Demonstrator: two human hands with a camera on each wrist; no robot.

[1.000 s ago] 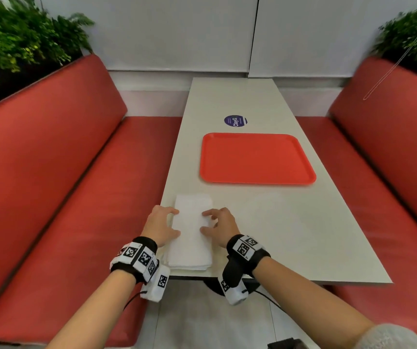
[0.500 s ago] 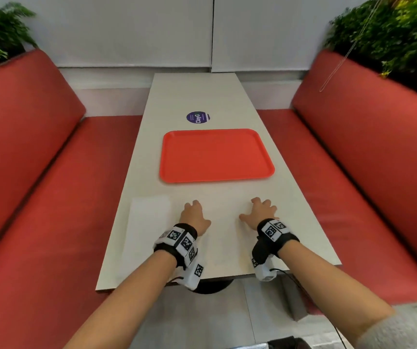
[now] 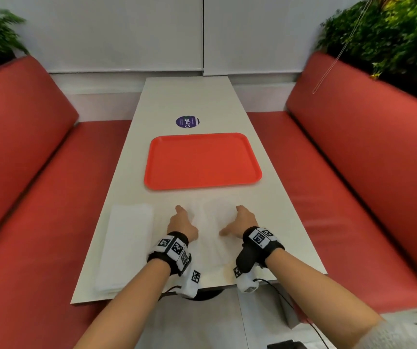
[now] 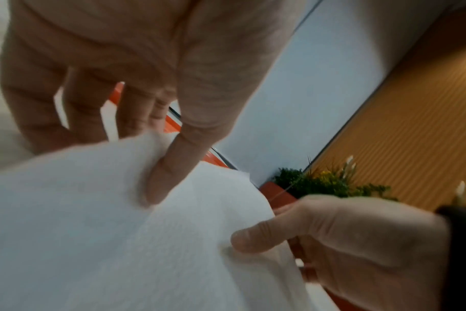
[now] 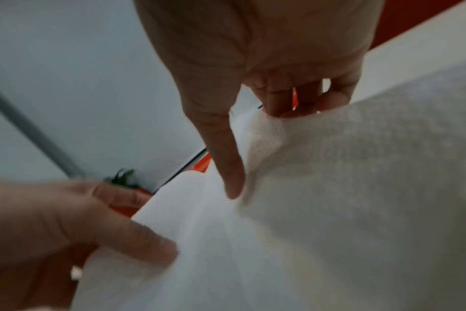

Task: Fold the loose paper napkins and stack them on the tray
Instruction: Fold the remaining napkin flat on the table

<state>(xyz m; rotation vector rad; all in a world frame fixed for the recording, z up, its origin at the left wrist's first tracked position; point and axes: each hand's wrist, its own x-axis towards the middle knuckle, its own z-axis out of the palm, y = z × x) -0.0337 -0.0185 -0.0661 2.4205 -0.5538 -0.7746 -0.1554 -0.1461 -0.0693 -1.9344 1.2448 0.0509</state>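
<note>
A single white paper napkin [image 3: 210, 222] hangs between my two hands over the near middle of the table, just short of the tray. My left hand [image 3: 181, 222] pinches its left edge, thumb on top and fingers behind [image 4: 146, 164]. The napkin [image 4: 93, 231] billows loosely below that thumb. My right hand [image 3: 240, 222] pinches the right edge the same way [image 5: 253, 151], over the napkin [image 5: 333, 210]. A stack of white napkins [image 3: 126, 245] lies at the table's near left. The orange tray [image 3: 202, 159] sits bare in the middle of the table.
The long white table [image 3: 277, 222] runs away from me between two red bench seats [image 3: 26, 172] [image 3: 366, 159]. A round purple sticker [image 3: 187, 121] lies beyond the tray. Green plants stand behind both seat backs.
My hands left the stack at the near left and moved right to the table's middle with one napkin. Since half a second ago they have drawn closer together, and the napkin is raised.
</note>
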